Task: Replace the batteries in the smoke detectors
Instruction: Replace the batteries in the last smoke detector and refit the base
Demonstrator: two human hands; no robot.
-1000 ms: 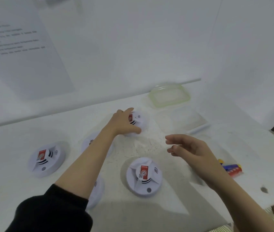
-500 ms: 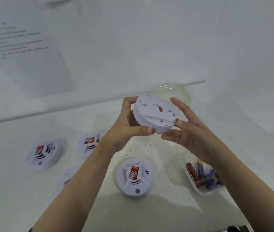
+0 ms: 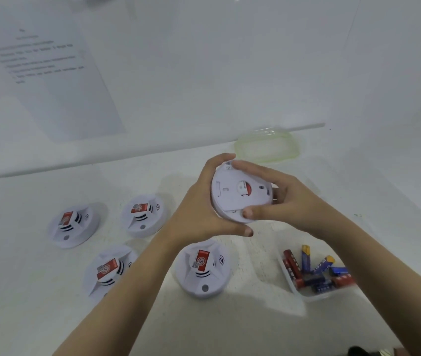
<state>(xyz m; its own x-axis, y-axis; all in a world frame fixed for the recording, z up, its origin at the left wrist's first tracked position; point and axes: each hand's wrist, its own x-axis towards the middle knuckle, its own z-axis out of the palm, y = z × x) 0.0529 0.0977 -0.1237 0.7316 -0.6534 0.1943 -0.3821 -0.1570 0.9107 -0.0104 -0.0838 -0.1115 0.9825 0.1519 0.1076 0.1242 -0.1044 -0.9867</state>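
I hold a white round smoke detector (image 3: 232, 195) in the air above the table, its flat back plate turned toward me. My left hand (image 3: 204, 209) cups its left rim with the thumb under it. My right hand (image 3: 283, 199) grips the right rim, fingers over the top edge and thumb on the lower edge. Several more detectors lie face up on the table, each with a red label: one below my hands (image 3: 203, 269), one at the lower left (image 3: 109, 272), others at the left (image 3: 74, 224) and the middle (image 3: 143, 214).
A clear tray (image 3: 314, 295) with several red and blue batteries sits at the right. A clear lid with a green rim (image 3: 268, 147) lies by the back wall. A printed sheet (image 3: 50, 73) hangs on the wall. The table's edge runs along the right.
My left hand lifted the detector from the table and turned its back toward me. My right hand came in and closed on its right rim.
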